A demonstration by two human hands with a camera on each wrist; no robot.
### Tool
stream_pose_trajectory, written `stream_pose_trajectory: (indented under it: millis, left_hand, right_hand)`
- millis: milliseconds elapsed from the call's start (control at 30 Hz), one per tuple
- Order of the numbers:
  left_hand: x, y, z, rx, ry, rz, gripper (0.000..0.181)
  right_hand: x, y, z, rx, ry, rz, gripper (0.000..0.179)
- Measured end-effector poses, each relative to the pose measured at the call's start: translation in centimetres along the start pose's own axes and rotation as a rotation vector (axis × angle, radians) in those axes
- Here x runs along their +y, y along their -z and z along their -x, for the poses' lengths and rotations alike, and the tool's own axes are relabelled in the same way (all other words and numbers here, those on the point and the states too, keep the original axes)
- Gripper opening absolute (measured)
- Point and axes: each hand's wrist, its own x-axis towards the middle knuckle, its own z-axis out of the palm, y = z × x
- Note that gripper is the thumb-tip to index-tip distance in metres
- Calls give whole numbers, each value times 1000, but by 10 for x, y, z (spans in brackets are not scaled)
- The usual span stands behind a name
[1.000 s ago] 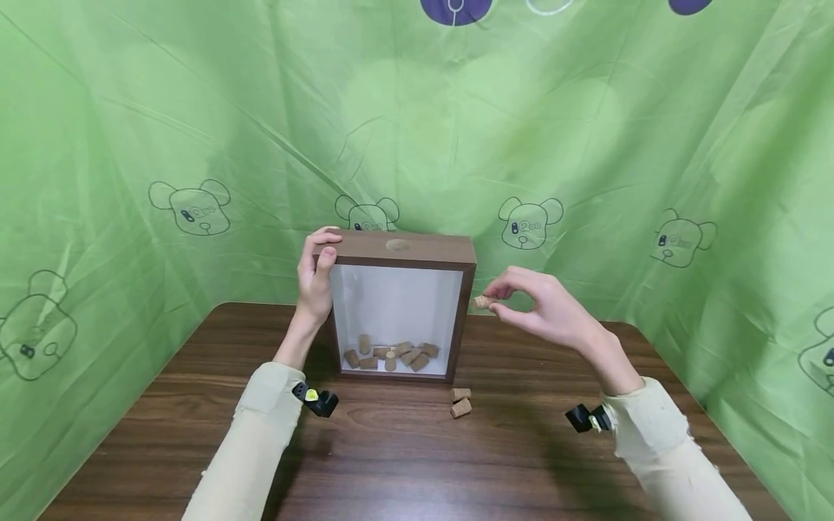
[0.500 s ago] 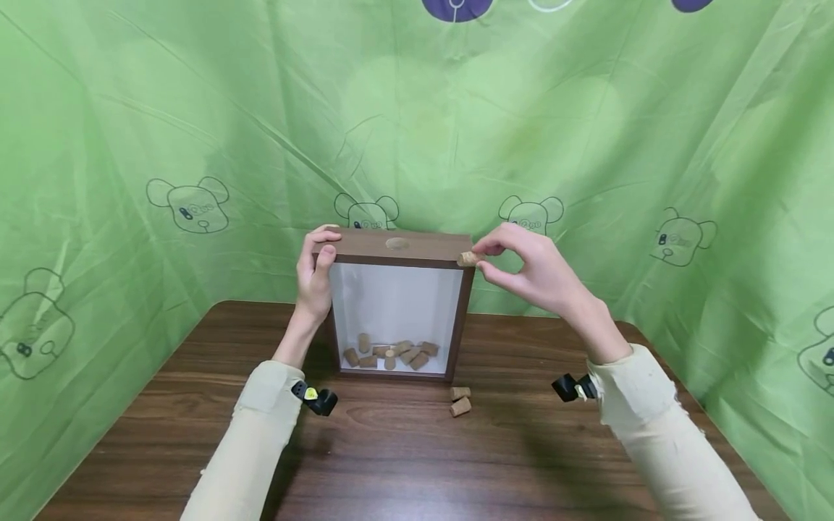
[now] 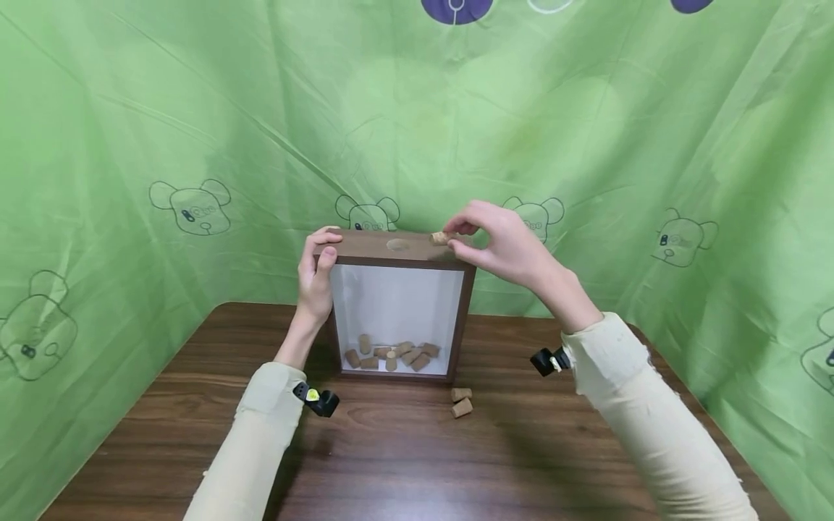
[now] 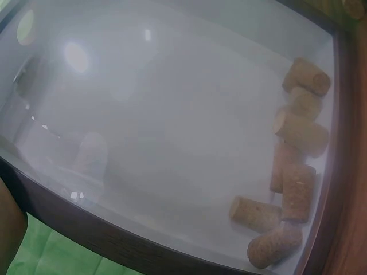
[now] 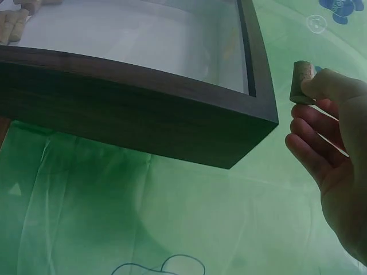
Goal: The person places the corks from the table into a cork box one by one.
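A brown wooden shadow box with a clear front and a round hole in its top stands upright on the table. Several corks lie at its bottom behind the pane, also seen in the left wrist view as loose corks. My left hand grips the box's upper left corner, thumb in front and fingers over the top. Between thumb and fingertips my right hand pinches one cork, just above the box's top, right of the hole. The right wrist view shows that cork beyond the box's corner.
Two more corks lie on the dark wooden table, in front of the box's lower right corner. A green cloth with bear-head drawings hangs behind and at both sides.
My right hand has carried the pinched cork up and leftward, from beside the box's right side to above its top. The left hand and the box have stayed in place.
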Motion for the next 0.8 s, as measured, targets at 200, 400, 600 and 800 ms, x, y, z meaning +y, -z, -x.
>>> stream_pose_trajectory:
  millis: [200,400,600,800]
  left_hand:
    - [-2,-2,1,2,-29,-5,44]
    - [-2,-2,0,3,-37,-5,44]
    - [-1,-2,1,0,-16,-3,40]
    - [4,-3,-1,1,-4,0,39]
  right_hand:
    - [1,-9,-18,-90,-42,21,14]
    - [3,-18,-36,-178,-77,78,14]
    - [3,-27,-46,-273,-69,196,11]
    - [-2,-33,-52,-295,-53,244,14]
